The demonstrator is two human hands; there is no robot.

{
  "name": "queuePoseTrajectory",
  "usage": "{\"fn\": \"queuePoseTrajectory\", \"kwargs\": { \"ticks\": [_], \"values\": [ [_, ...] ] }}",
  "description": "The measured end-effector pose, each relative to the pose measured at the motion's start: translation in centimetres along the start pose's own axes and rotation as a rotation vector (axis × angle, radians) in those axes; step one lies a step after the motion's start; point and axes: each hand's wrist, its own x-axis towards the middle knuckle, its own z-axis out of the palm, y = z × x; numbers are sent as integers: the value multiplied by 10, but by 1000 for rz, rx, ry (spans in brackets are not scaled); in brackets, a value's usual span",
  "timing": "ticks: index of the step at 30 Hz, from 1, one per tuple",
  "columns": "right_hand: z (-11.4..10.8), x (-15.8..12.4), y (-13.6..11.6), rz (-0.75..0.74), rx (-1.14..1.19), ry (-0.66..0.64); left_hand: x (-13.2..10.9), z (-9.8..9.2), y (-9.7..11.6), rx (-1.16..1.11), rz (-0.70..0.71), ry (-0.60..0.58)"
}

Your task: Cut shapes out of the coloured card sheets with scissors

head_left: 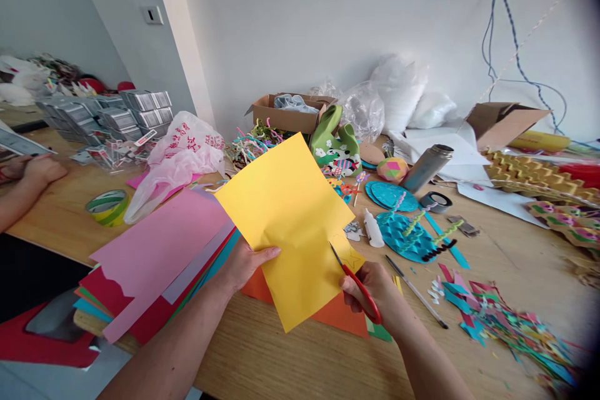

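A large sheet of yellow paper (pixel 285 200) is held up above the table, with my left hand (pixel 246 262) gripping its left edge, thumb on top. My right hand (pixel 372 290) has its fingers in the handles of red-handled scissors (pixel 356 284). The scissor blades lie at a cut in the sheet's right side. Beside them, a thin outline is drawn on the corner piece (pixel 350 255) of the sheet. Orange paper (pixel 340 315) lies on the table underneath. A stack of coloured paper, pink (pixel 154 244) on top, is left of my left hand.
A pen (pixel 417 292), a white glue bottle (pixel 373 228) and a heap of paper scraps (pixel 510 325) lie to the right. Behind stand a metal flask (pixel 429 167), blue discs (pixel 405 234) and a green felt bag (pixel 335 140). Another person's hand (pixel 44 169) is at far left, near tape (pixel 107 207).
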Motion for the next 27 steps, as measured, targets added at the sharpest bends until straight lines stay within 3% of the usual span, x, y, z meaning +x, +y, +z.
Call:
{"fn": "queuePoseTrajectory", "kwargs": {
  "ticks": [27],
  "values": [
    [0,-1,-6,-15,-3,-19,0,1,3,21,-8,14]
  ]
}}
